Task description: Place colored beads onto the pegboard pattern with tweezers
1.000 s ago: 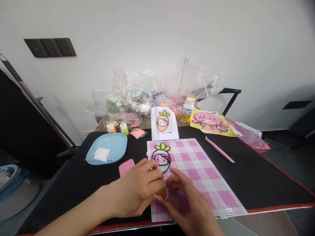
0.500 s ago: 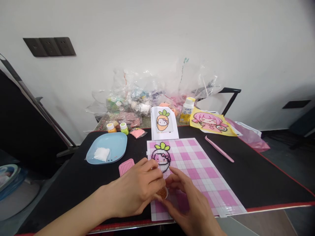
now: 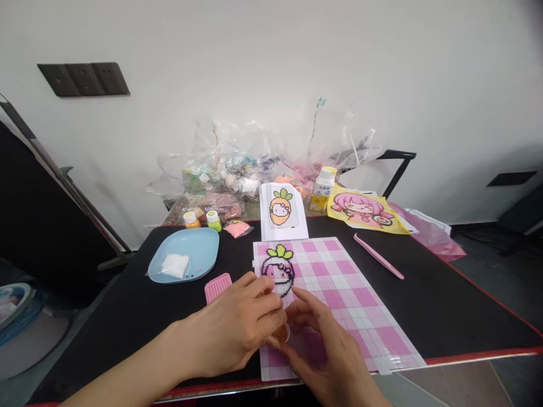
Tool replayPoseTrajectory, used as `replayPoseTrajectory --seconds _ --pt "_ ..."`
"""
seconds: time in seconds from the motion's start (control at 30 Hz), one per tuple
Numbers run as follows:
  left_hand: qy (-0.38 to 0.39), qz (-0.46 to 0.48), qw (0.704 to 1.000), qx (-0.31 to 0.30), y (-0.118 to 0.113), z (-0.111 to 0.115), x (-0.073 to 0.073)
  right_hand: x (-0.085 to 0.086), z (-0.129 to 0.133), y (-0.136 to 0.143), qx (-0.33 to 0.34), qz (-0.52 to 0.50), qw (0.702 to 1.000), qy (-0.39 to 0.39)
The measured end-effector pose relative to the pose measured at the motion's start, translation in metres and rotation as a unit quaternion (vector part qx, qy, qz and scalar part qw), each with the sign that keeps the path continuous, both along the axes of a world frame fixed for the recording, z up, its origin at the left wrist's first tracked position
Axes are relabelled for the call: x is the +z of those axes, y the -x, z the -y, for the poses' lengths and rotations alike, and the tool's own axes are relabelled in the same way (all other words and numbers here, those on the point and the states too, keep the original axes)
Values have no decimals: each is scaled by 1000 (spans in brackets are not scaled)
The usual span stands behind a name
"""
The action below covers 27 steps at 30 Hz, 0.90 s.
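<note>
My left hand (image 3: 244,322) is closed around a small jar of orange beads (image 3: 282,332). The jar's round mouth faces right, and its body is mostly hidden by my fingers. Close to that mouth, my right hand (image 3: 326,345) is cupped with thumb and fingers apart; its thumb tip reaches the jar's rim. Both hands are over the near left part of a pink-and-white checked board (image 3: 339,294). Beyond my fingers on the board lies a bead figure (image 3: 280,254), with a black outline and green leaves. Partly behind my left hand is a pink ridged tray (image 3: 218,286).
A blue plate (image 3: 203,240) with a bag of white beads (image 3: 175,265) lies left, near two small bead jars (image 3: 213,221). Behind the board leans a printed pattern (image 3: 282,212). Pink tweezers (image 3: 377,256) lie right. Plastic bags (image 3: 250,147) crowd the back.
My hands and the jar stay almost in place. The view has shifted very slightly; nothing has been let go or newly taken hold of.
</note>
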<state>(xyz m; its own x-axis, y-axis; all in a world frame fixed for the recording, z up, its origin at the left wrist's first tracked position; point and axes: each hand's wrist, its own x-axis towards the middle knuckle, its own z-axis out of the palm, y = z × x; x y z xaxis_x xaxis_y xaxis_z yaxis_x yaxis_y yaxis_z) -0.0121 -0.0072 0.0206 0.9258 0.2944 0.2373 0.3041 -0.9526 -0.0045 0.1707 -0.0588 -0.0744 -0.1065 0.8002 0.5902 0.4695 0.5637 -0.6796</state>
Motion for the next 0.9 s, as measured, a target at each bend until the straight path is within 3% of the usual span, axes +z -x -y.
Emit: replayPoseTrajectory --seconds 0.37,0.67,0.77,0.9 --pt "54 17 998 16 4 -4 -5 1 1 1 -1 -5 1000 -4" --pt "154 48 987 27 5 -9 -3 2 1 1 -7 -1 1000 -8" --pt "211 126 968 54 6 -10 -2 2 1 1 -12 4 1000 -7" --pt "313 232 912 131 9 -10 -1 2 2 1 -12 10 1000 3"
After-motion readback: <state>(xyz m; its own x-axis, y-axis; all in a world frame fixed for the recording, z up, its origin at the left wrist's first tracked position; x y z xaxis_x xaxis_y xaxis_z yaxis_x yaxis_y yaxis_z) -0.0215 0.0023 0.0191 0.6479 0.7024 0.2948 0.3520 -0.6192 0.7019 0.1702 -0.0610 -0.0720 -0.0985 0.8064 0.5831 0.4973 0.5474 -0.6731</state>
